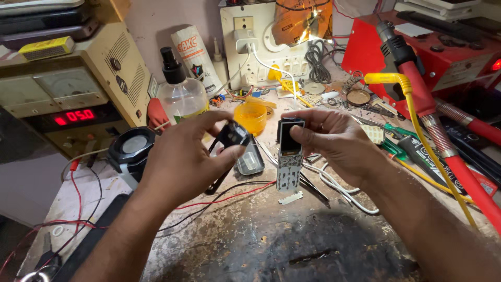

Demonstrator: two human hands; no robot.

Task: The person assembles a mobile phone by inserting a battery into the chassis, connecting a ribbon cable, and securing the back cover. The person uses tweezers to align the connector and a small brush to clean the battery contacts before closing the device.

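The left hand (182, 156) is closed in a pinch on a small black loupe (233, 134), thumb under it, fingers curled over the top, held just above the bench. The right hand (334, 138) pinches the bare phone board (289, 156) by its upper end, fingertips on either side of the dark screen, so the keypad contacts hang down free. Loupe and board sit near each other at about the same height, not touching. To my eye this inspection goes best with the board gripped only by its edges, as it is, and tilted toward the light while the loupe stays steady. Behind the hands stands an orange round tub (251, 117), open; I cannot tell what is in it. Left of that is a clear pump bottle (180, 94), seemingly holding clear liquid. A small round tin (358, 97) lies further back.
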